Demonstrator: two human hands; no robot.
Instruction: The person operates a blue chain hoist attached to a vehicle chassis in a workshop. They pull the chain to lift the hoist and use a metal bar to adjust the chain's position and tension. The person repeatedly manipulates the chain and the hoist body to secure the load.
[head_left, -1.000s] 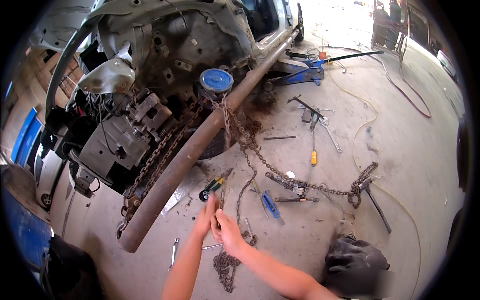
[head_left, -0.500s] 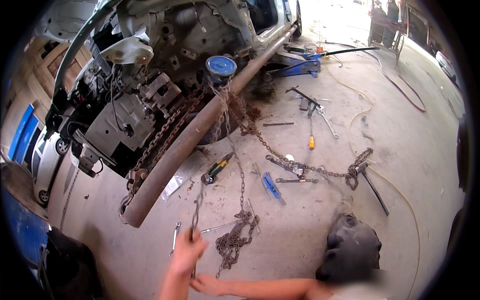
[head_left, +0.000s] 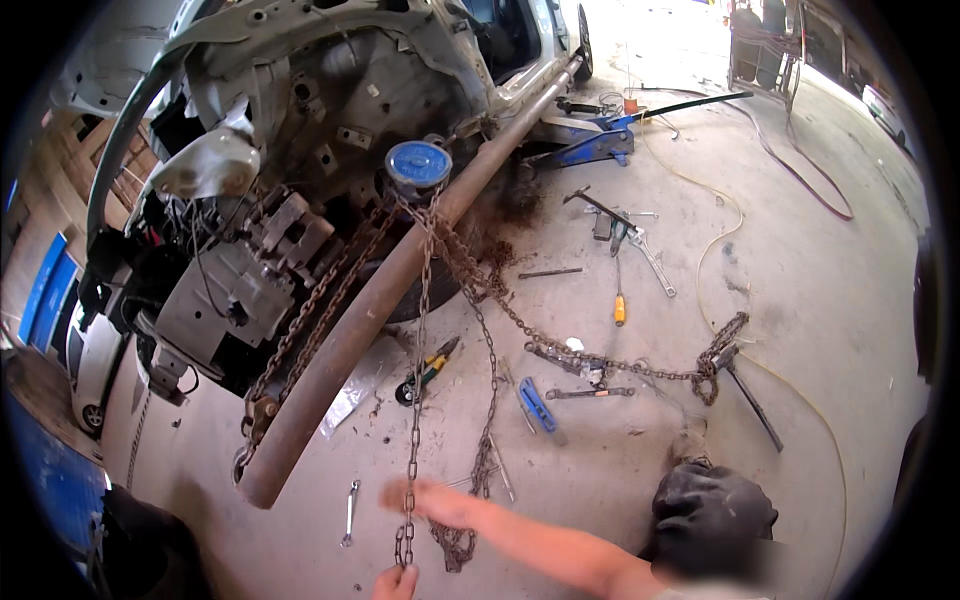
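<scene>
Closed on the lower end of a hanging hand chain, my left hand is at the bottom edge. That chain drops from a chain hoist with a blue round cover. Reaching in from the right, my right hand is at the chain just above the left; its fingers are blurred, so I cannot tell whether they grip. A long rusty pipe slants beside the hoist. Heavier load chain runs along it to a hook block near its lower end. A heap of chain lies on the floor by my right forearm.
A stripped car body stands at upper left. About the floor lie a wrench, green-yellow pliers, a blue cutter knife, a yellow-handled screwdriver, a hammer and a hose. A blue floor jack stands behind.
My left hand has moved down with the chain, which hangs straighter. My right hand has risen from below the left to the chain above it. The view has shifted slightly.
</scene>
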